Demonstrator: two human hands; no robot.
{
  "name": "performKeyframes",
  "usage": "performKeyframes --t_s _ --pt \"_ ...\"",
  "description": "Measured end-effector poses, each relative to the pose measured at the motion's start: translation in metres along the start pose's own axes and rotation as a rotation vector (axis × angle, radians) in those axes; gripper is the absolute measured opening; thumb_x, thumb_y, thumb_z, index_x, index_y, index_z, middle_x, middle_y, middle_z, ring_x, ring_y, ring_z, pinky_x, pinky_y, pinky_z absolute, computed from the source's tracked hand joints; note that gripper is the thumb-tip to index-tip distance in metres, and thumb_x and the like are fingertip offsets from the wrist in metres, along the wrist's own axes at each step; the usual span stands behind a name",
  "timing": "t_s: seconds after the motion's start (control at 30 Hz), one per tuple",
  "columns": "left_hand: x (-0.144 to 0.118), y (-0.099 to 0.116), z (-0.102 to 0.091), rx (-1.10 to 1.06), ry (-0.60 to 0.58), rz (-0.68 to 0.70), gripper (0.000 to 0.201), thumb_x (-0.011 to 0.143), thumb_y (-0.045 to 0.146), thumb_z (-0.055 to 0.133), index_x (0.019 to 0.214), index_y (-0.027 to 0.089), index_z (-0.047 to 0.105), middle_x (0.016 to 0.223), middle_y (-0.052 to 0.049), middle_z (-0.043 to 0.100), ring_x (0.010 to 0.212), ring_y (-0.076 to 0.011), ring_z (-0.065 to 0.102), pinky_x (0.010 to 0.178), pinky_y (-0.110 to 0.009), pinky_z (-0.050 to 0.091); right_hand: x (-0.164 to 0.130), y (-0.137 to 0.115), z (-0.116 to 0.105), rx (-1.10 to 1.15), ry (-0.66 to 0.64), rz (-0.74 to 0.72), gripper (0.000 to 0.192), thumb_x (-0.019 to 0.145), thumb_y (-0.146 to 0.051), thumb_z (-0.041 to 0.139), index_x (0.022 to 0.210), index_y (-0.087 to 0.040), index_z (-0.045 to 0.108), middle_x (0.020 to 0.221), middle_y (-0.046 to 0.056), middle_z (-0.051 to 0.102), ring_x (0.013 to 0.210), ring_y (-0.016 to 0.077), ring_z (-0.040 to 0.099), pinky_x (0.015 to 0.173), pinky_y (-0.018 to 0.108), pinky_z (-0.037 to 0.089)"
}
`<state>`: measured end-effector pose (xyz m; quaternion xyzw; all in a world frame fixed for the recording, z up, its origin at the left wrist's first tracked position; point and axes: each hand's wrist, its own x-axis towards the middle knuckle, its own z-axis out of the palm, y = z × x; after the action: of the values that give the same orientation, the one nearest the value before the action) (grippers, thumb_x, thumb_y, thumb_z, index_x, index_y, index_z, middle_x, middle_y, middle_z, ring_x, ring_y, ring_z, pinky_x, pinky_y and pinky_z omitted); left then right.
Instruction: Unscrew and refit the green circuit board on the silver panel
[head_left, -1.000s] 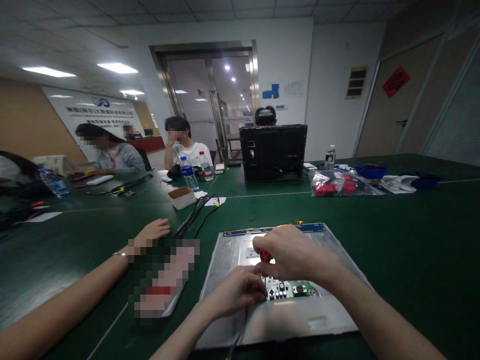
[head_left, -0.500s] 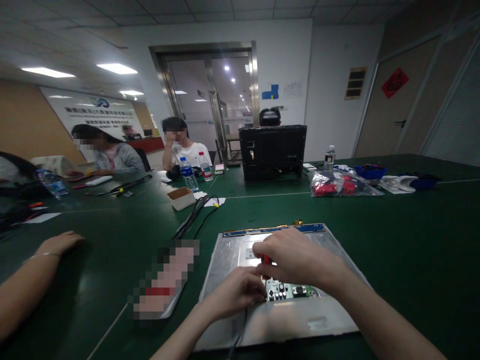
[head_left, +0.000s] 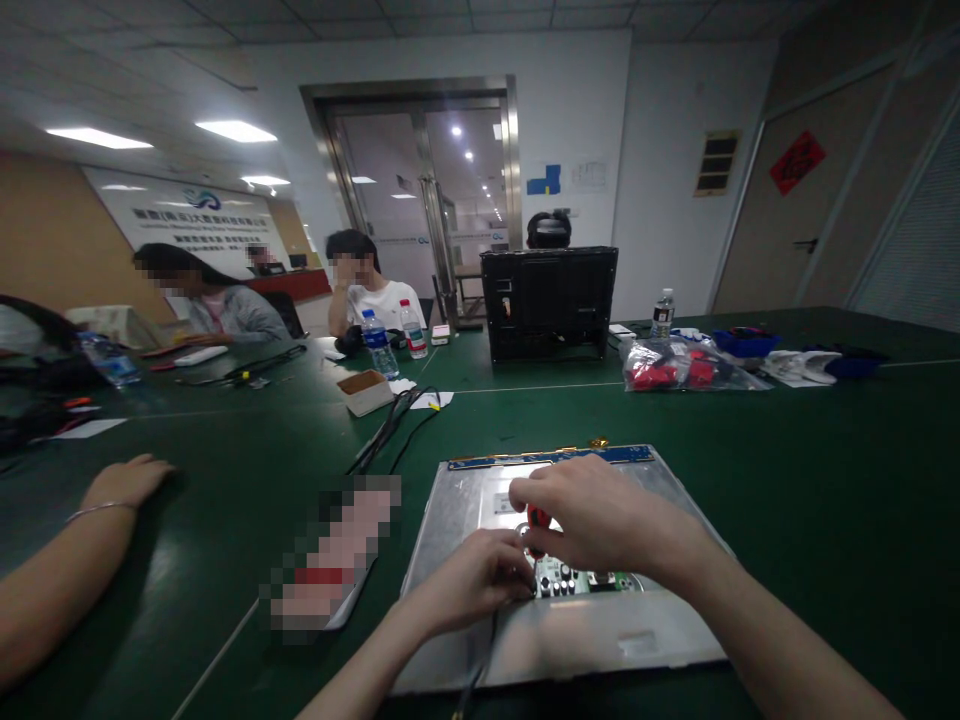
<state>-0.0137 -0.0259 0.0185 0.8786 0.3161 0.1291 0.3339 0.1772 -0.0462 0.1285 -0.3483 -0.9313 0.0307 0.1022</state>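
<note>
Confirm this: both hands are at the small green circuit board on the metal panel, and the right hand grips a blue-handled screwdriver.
Not quite. The head view shows the handle in the right hand is red, not blue: a red-handled screwdriver. The rest holds: the left hand and the right are both at the green circuit board on the metal panel.

Dim room; ceiling panels (head_left: 235, 130) at upper left the main light. Soft glare on green table (head_left: 187, 590). Wide-angle bending at edges; corners dark. Far side soft, some areas pixelated.
</note>
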Motion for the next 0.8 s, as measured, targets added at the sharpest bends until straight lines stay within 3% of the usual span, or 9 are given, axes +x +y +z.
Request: performKeyframes --t_s 0.17,0.33,0.47,0.7,0.8 --pt "0.0001 -0.0012 0.0008 -0.008 0.006 -0.002 0.016 0.074 0.005 0.062 0.081 0.016 0.071 0.088 -0.001 0.065 0.078 -0.0158 0.060 0.069 -0.022 0.043 -0.0017 0.0012 0.0005 -0.009 -0.023 0.017 0.014 0.084 -0.031 0.056 0.090 -0.019 0.059 0.084 0.004 0.067 0.071 0.0171 0.058 0.053 0.026 0.026" --pt "-0.0001 -0.0035 0.0018 0.005 0.008 -0.010 0.017 0.074 0.005 0.062 0.080 0.018 0.072 0.087 -0.002 0.065 0.077 -0.0163 0.060 0.068 -0.022 0.044 -0.0069 0.0039 -0.0002 0.003 -0.031 -0.021 0.017 0.077 -0.021 0.057 0.093 -0.017 0.056 0.089 0.005 0.065 0.071 0.0169 0.057 0.053 0.027 0.026" --pt "-0.0004 -0.0024 0.0010 0.006 0.003 -0.016 0.016 0.075 0.007 0.063 0.081 0.018 0.072 0.090 -0.002 0.065 0.080 -0.0169 0.059 0.070 -0.023 0.044 -0.0069 0.0045 -0.0001 0.015 -0.031 -0.005 0.015 0.081 -0.019 0.054 0.096 -0.019 0.055 0.089 0.003 0.067 0.072 0.0159 0.058 0.054 0.026 0.027" --pt "-0.0009 0.0000 -0.0006 0.007 -0.010 -0.033 0.017 0.074 0.005 0.061 0.080 0.018 0.070 0.088 -0.001 0.065 0.079 -0.0159 0.060 0.067 -0.022 0.043 -0.0049 0.0049 -0.0003 -0.021 -0.030 0.026 0.014 0.086 -0.033 0.055 0.084 -0.019 0.059 0.072 0.001 0.065 0.064 0.0153 0.056 0.051 0.026 0.024" --pt "-0.0013 -0.0017 0.0001 0.019 0.008 -0.027 0.018 0.074 0.005 0.062 0.083 0.018 0.071 0.088 -0.001 0.065 0.079 -0.0156 0.059 0.068 -0.022 0.043 -0.0072 0.0064 -0.0006 0.030 -0.024 -0.031 0.016 0.081 -0.030 0.057 0.093 -0.019 0.059 0.083 0.003 0.066 0.069 0.0161 0.057 0.053 0.026 0.028"
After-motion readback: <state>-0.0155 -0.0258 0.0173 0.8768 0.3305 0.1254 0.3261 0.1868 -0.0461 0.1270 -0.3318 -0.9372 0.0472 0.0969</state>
